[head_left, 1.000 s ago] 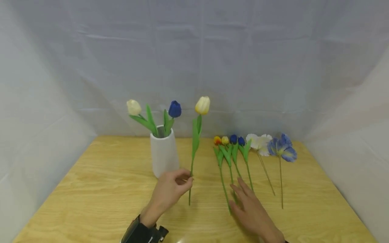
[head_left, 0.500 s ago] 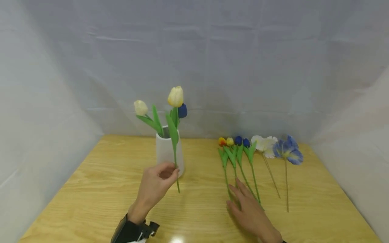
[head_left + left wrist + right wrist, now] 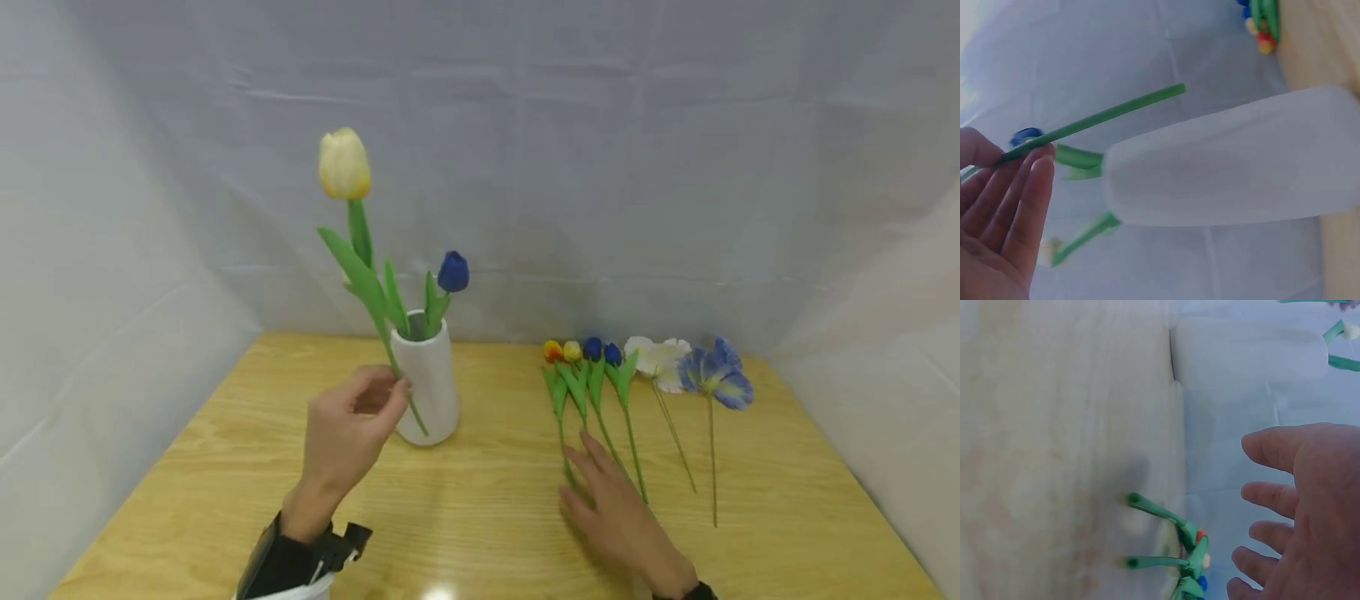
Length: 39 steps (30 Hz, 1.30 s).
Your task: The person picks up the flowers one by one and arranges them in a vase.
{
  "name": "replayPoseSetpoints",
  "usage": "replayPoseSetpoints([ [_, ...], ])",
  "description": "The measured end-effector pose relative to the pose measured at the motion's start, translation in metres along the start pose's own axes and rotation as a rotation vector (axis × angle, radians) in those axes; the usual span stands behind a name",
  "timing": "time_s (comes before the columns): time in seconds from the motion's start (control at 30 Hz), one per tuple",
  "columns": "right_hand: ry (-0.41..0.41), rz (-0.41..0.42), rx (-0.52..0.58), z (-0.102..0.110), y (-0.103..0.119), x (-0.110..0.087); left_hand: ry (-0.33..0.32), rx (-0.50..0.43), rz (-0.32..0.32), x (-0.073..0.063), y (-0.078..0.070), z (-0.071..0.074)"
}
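My left hand (image 3: 348, 437) pinches the green stem of a pale yellow tulip (image 3: 345, 167) between thumb and fingers. The tulip leans left, its stem's lower end crossing in front of the white vase (image 3: 433, 387) in the head view. In the left wrist view the bare stem end (image 3: 1147, 100) is outside the vase, beside its mouth. A blue tulip (image 3: 453, 272) stands in the vase; a white tulip (image 3: 1050, 251) there is mostly hidden in the head view. My right hand (image 3: 618, 508), fingers spread and relaxed, hovers over the lower stems of the tulips lying on the table, holding nothing.
Several tulips lie in a row: an orange-red one (image 3: 552, 351), a yellow one (image 3: 572, 351) and blue ones (image 3: 592, 348). Right of them lie a white flower (image 3: 660, 360) and a blue-violet flower (image 3: 716, 372) on thin stems. A pale cloth (image 3: 517, 167) hangs behind the wooden table (image 3: 225, 467).
My left hand has carried the pale yellow tulip left and upward, from right of the vase to its front left, and the flower now tilts left. My right hand has stayed nearly still.
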State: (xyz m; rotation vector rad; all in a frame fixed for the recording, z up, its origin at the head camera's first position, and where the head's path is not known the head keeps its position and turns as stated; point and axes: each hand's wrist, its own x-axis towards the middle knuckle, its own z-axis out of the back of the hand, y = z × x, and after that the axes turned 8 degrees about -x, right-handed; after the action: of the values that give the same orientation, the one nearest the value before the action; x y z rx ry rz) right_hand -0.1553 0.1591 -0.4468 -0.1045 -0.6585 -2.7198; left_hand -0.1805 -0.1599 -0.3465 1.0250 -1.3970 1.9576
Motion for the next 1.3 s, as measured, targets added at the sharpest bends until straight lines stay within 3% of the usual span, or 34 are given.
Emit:
replayPoseSetpoints([
  [0.1, 0.006, 0.004, 0.017, 0.004, 0.000, 0.004, -0.077, 0.019, -0.041, 0.021, -0.011, 0.004],
  [0.23, 0.011, 0.000, 0.026, 0.006, -0.001, 0.007, -0.196, 0.032, -0.035, 0.048, -0.023, 0.007],
  [0.37, 0.006, 0.004, 0.013, 0.003, -0.002, 0.007, -0.235, 0.034, -0.019, 0.069, -0.023, 0.003],
  [0.53, -0.005, 0.002, 0.007, 0.000, -0.004, 0.006, -0.198, 0.117, -0.079, 0.078, -0.008, 0.000],
  [0.67, 0.005, -0.016, 0.014, -0.002, -0.004, 0.005, -0.186, 0.149, -0.067, 0.075, 0.002, -0.003],
  [0.77, 0.013, -0.026, 0.017, -0.002, -0.004, 0.005, -0.163, 0.154, -0.028, 0.073, 0.009, -0.006],
  [1.0, 0.012, -0.026, 0.000, -0.003, -0.003, 0.003, -0.060, 0.339, 0.089, 0.063, 0.024, -0.009],
  [1.2, 0.011, -0.028, 0.001, -0.005, -0.006, 0.001, 0.118, 0.562, 0.184, 0.057, 0.024, -0.011],
  [1.3, 0.010, -0.030, 0.001, -0.005, -0.008, 0.000, 0.182, 0.596, 0.226, 0.058, 0.021, -0.013],
])
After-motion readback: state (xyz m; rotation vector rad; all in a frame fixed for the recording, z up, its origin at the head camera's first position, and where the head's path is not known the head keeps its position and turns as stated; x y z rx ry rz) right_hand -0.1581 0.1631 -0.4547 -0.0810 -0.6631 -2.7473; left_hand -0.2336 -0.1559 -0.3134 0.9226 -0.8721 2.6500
